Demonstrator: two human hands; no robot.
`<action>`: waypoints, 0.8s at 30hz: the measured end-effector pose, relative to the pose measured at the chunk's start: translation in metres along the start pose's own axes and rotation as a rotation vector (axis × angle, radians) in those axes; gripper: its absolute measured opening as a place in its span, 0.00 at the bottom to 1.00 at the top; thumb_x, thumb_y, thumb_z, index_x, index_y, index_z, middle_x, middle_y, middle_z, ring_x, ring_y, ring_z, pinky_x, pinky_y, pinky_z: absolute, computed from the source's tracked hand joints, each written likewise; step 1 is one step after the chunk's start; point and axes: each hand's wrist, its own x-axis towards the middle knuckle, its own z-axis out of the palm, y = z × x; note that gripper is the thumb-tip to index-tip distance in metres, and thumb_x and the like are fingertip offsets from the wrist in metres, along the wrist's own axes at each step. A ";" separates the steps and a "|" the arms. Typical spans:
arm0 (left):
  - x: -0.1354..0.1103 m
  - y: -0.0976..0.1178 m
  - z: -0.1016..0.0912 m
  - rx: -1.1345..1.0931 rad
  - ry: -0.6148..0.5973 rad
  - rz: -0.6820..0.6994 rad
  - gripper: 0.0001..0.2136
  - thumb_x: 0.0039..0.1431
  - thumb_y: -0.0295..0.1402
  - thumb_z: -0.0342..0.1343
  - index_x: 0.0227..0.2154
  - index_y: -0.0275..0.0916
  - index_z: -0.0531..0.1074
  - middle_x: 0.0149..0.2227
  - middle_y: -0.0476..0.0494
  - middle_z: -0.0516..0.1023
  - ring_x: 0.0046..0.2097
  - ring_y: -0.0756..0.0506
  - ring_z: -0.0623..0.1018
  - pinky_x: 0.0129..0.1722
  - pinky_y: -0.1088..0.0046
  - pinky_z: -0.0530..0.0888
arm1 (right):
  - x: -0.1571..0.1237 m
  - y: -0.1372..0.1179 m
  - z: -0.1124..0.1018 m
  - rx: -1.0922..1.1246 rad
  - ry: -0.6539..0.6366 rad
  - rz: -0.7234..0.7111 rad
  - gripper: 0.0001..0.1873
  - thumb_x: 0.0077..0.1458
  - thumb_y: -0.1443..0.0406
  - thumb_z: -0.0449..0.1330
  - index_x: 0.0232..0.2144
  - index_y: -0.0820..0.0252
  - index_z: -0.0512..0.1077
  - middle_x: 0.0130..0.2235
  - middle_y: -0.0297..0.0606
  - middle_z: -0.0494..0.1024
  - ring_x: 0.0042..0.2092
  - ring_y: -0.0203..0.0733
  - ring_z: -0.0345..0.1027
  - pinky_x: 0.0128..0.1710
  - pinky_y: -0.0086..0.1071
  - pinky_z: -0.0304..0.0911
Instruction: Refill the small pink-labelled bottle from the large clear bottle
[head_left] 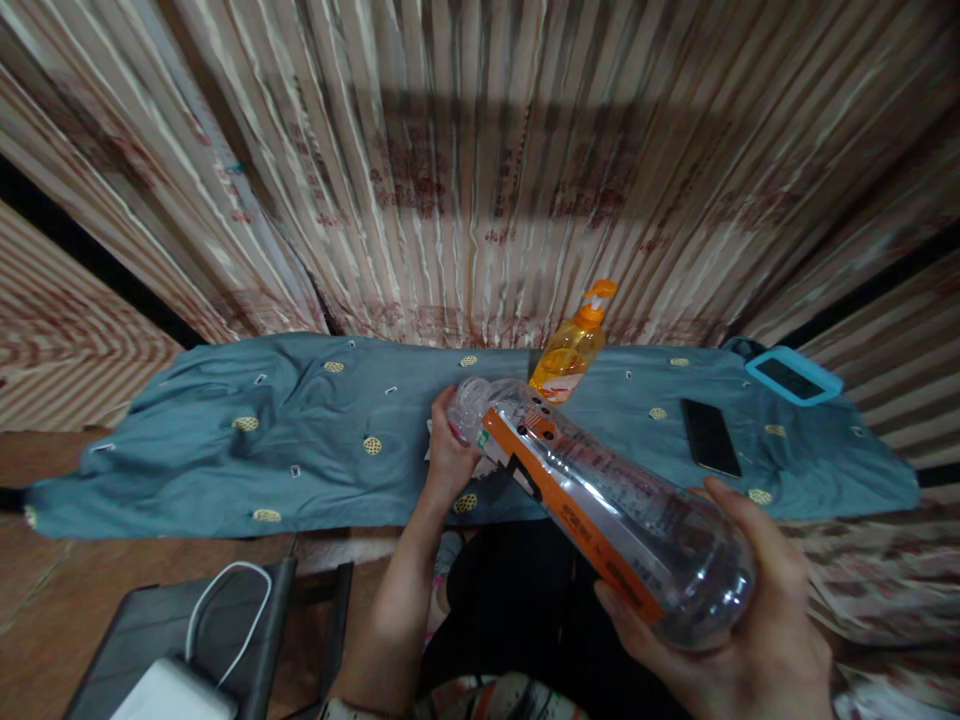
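A large clear plastic bottle (630, 500) with an orange label strip is tilted across in front of me, its base toward my right side. My right hand (757, 610) is wrapped around the base end. At the far end, my left hand (451, 450) is closed at the clear, ridged neck end; its fingers are partly hidden. Under that hand and the bottle, a white paper-like piece (487, 467) shows in part. Just beyond the bottle stands an orange pump bottle (568, 360) with yellow liquid inside.
A teal patterned cloth (315, 420) covers the narrow table. A black phone (710, 437) and a light-blue-framed device (795, 376) lie at the right. Curtains (480, 180) hang behind. At lower left, a dark stool (135, 630) holds a white power adapter (176, 693) with a cable.
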 end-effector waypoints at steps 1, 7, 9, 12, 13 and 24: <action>0.000 0.000 0.000 -0.005 -0.004 -0.002 0.45 0.41 0.35 0.75 0.62 0.41 0.61 0.61 0.34 0.74 0.61 0.34 0.77 0.66 0.50 0.72 | 0.000 -0.001 0.000 0.005 -0.004 0.003 0.48 0.65 0.40 0.61 0.74 0.58 0.54 0.64 0.47 0.67 0.53 0.50 0.73 0.46 0.37 0.74; -0.001 0.000 0.000 -0.021 -0.015 0.001 0.45 0.42 0.37 0.74 0.63 0.40 0.60 0.60 0.33 0.74 0.60 0.34 0.78 0.65 0.50 0.73 | 0.002 0.005 0.001 -0.018 0.029 -0.109 0.49 0.63 0.42 0.64 0.74 0.60 0.54 0.62 0.48 0.69 0.51 0.49 0.74 0.44 0.35 0.75; 0.000 0.000 0.000 -0.020 -0.015 0.009 0.44 0.42 0.37 0.74 0.63 0.40 0.60 0.60 0.33 0.75 0.59 0.34 0.79 0.64 0.51 0.74 | 0.001 0.006 0.002 -0.021 0.028 -0.104 0.49 0.63 0.41 0.63 0.74 0.60 0.54 0.62 0.48 0.69 0.51 0.48 0.75 0.44 0.34 0.75; 0.000 -0.001 0.000 -0.003 0.000 0.014 0.44 0.42 0.37 0.74 0.62 0.40 0.62 0.59 0.34 0.75 0.59 0.33 0.79 0.64 0.51 0.74 | 0.000 0.005 0.001 -0.016 0.016 -0.049 0.49 0.63 0.40 0.62 0.74 0.59 0.55 0.63 0.47 0.69 0.52 0.49 0.74 0.46 0.35 0.75; 0.000 -0.001 0.000 0.004 0.004 0.012 0.43 0.42 0.36 0.74 0.62 0.40 0.62 0.60 0.34 0.75 0.60 0.33 0.78 0.64 0.50 0.74 | 0.000 0.004 0.001 -0.012 0.017 -0.044 0.49 0.63 0.40 0.62 0.73 0.59 0.56 0.63 0.47 0.68 0.52 0.48 0.74 0.46 0.34 0.75; 0.000 -0.004 0.000 0.004 -0.008 0.014 0.45 0.41 0.35 0.75 0.63 0.41 0.61 0.60 0.35 0.75 0.60 0.34 0.78 0.64 0.52 0.74 | 0.002 0.008 0.001 -0.035 0.020 -0.117 0.50 0.63 0.41 0.63 0.75 0.59 0.53 0.64 0.48 0.68 0.51 0.48 0.75 0.42 0.34 0.77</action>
